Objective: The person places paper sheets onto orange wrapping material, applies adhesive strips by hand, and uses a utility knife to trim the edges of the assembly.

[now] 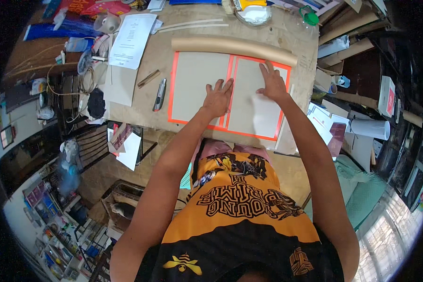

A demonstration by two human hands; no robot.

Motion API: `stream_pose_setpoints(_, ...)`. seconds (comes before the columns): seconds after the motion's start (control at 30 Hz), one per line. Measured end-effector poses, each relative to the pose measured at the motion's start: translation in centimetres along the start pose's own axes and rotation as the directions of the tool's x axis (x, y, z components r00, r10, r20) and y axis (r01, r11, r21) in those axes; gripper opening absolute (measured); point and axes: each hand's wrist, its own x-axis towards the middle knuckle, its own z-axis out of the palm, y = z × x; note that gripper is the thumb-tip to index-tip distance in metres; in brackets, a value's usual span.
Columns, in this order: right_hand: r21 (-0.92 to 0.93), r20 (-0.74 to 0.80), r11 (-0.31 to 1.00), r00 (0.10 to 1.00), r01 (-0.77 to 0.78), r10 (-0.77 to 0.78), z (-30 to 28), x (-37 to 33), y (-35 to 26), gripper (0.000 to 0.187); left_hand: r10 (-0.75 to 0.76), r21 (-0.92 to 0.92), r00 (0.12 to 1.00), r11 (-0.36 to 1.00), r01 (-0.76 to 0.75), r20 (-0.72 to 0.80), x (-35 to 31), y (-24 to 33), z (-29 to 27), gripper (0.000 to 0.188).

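Two grey boards lie side by side on an orange-red sheet, with a narrow strip between them. The sheet shows as a border around the left board [188,84] and the right board [249,110]. My left hand [216,101] rests on the left board's inner side, its spread fingertips near the central strip. My right hand [273,85] lies on the right board near its far right corner, thumb and fingers apart. Just beyond its fingertips, a brown paper roll [230,47] stretches along the sheet's far edge. Neither hand holds anything.
Left of the boards lie a utility knife [160,95] and a short flat brown strip [148,79]. A printed white sheet [132,40] is farther left. Pale thin strips [192,25], a tub of white paste [254,15] and a green-capped bottle [309,16] sit toward the back.
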Motion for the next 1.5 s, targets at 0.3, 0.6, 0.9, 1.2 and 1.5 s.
stream_pose_setpoints(0.3,-0.165,-0.043,0.986,0.999,-0.013,0.005,-0.5,0.9,3.7,0.096,-0.001,0.038,0.997,0.999,0.004,-0.072,0.1,0.0,0.5,0.098)
stream_pose_setpoints(0.6,-0.119,0.006,0.990,0.997,-0.070,0.072,-1.5,1.5,4.5,0.085,0.002,0.024,0.999,1.000,-0.001,-0.054,-0.2,0.1,0.0,0.100)
stream_pose_setpoints(0.9,0.009,-0.067,1.000,0.998,-0.018,0.018,-0.1,1.2,6.4,0.077,0.063,-0.132,0.977,0.987,-0.091,-0.202,-6.3,3.1,3.6,0.075)
stream_pose_setpoints(1.2,0.013,-0.168,0.988,0.975,0.153,-0.148,-0.1,0.8,12.0,0.045,-0.051,-0.548,0.993,0.836,-0.016,-0.107,-10.9,6.3,8.6,0.039)
stream_pose_setpoints(1.5,-0.033,-0.191,0.972,0.953,0.233,-0.235,-0.6,2.1,12.6,0.034,-0.328,-0.649,0.931,0.745,0.152,-0.158,-11.8,6.6,9.3,0.018)
